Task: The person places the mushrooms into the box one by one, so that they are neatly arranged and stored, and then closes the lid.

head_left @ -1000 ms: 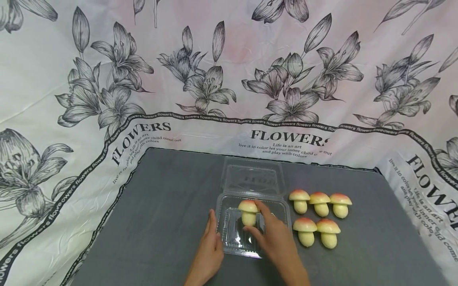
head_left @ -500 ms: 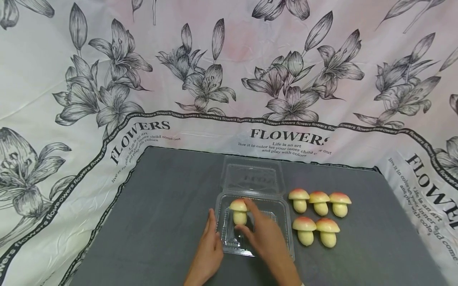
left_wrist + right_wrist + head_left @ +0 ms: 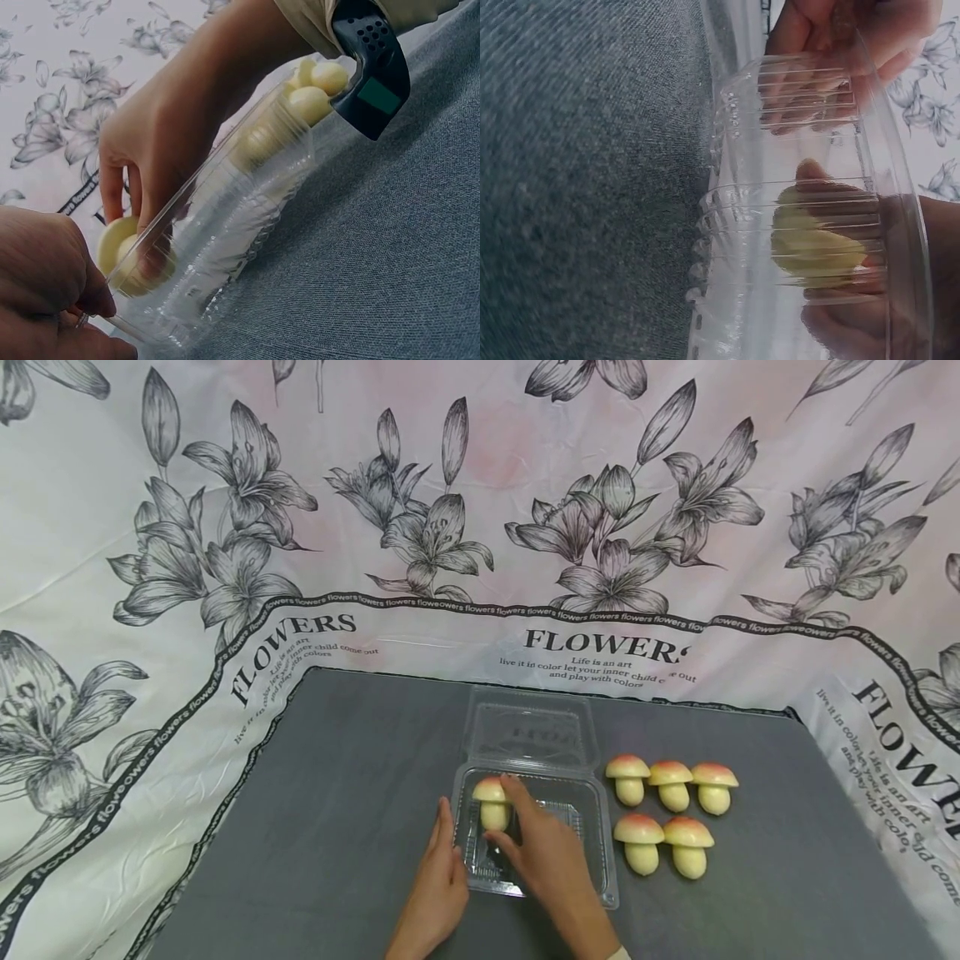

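A clear plastic clamshell container (image 3: 536, 887) lies on the table with its lid folded back. My right hand (image 3: 551, 852) holds a toy-like mushroom (image 3: 493, 814) with a red-topped yellow cap and pale stem, thumb and fingers on its right side. That mushroom is inside the container at its left end, seen through the ribbed wall in the right wrist view. My left hand (image 3: 438, 881) stands at the container's left side; in the left wrist view its thumb and finger pinch the rim. Right of the container are several more such mushrooms (image 3: 641, 843) in two rows.
The container's lid (image 3: 529, 727) lies flat behind it, toward the back edge of the grey table (image 3: 352, 777). A white flower-printed cloth (image 3: 450, 560) hangs around the back and sides. The nearest loose mushrooms sit close to the container's right wall.
My right hand has carried the mushroom leftward within the container, from near its middle to its left end. My left hand stays at the left side.
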`<state>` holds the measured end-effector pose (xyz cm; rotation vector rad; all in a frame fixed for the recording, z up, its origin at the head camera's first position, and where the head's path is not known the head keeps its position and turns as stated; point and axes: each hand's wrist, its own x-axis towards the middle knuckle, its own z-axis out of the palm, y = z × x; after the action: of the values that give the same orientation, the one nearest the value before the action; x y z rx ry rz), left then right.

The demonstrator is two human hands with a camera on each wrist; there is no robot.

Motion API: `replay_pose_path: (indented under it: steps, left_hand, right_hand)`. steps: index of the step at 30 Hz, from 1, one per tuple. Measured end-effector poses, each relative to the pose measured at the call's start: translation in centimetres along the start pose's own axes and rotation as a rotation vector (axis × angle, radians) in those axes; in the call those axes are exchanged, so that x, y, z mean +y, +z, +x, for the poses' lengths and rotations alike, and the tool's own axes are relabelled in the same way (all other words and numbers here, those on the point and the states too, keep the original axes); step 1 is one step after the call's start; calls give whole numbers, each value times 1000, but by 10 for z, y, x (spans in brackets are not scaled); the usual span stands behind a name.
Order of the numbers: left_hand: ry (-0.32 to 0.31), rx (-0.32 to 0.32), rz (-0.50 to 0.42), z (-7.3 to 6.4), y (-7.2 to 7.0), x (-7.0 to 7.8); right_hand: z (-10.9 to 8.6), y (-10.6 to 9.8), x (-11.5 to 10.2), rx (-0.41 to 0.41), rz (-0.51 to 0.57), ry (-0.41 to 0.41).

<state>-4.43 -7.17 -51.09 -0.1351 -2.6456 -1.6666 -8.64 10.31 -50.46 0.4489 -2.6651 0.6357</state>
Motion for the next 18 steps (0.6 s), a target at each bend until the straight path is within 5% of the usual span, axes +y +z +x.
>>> replay_pose_path:
  steps: [18]
  left_hand:
    - [14,-4,4,-2,0,0]
  right_hand:
    - [3,8,-5,7,-44,-38]
